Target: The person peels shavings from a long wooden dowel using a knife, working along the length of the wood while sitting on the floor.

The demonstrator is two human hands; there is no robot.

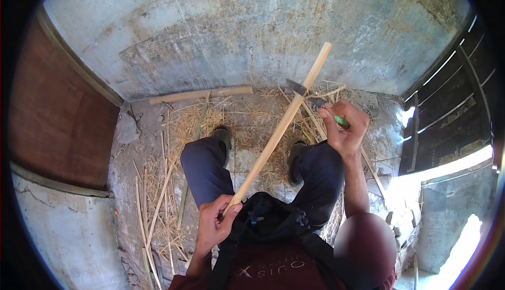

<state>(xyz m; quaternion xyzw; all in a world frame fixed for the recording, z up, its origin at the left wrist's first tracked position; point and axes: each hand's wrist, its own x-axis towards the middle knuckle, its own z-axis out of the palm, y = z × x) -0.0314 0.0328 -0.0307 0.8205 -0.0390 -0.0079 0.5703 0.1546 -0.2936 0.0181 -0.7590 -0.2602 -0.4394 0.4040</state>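
A long, pale strip of split bamboo or wood (276,136) slants from my lap up to the far right. Its near end is gripped by my left hand (216,217), fingers closed round it. My right hand (347,124) is closed on the green handle of a knife (298,87). The dark blade lies crosswise against the strip, in its upper part, and the tip pokes out on the left side. Part of the handle is hidden by my fingers.
Pale shavings (258,114) and loose strips (158,211) litter the floor around my feet. A thick pole (202,95) lies along the base of the stained wall (252,43). A brown panel (63,111) stands at left, dark slatted boards (447,106) at right.
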